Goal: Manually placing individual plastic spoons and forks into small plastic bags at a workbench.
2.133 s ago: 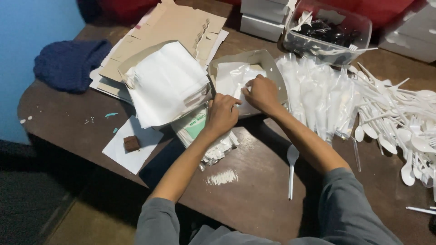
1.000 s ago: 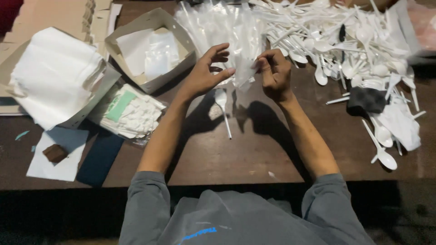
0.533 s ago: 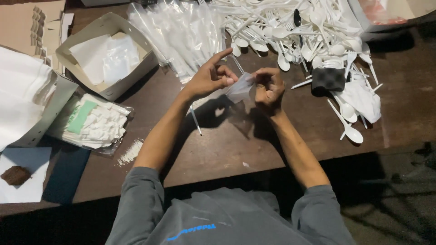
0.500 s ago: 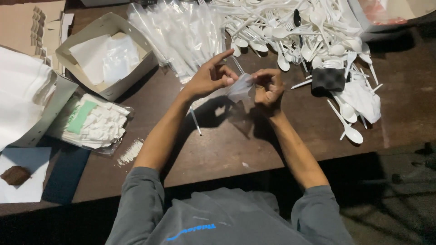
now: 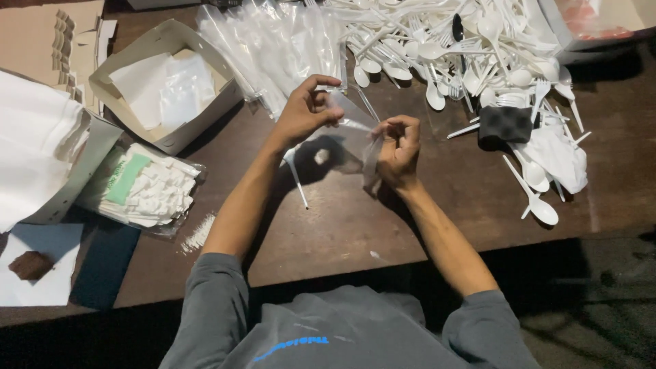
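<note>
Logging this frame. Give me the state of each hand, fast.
Left hand: shut on the clear plastic bag, pinching its upper edge.
Right hand: shut on the same bag, pinching the opposite edge.

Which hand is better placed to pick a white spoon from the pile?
Probably the right hand: the spoon pile lies on its side, while the left hand holds the clear bag farther away.

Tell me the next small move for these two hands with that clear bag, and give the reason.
Probably spread the mouth of the clear plastic bag a little wider. The left hand and right hand each pinch an edge of it above the wooden table, and the bag looks flat and empty. The white plastic cutlery lies loose just beyond.
</note>
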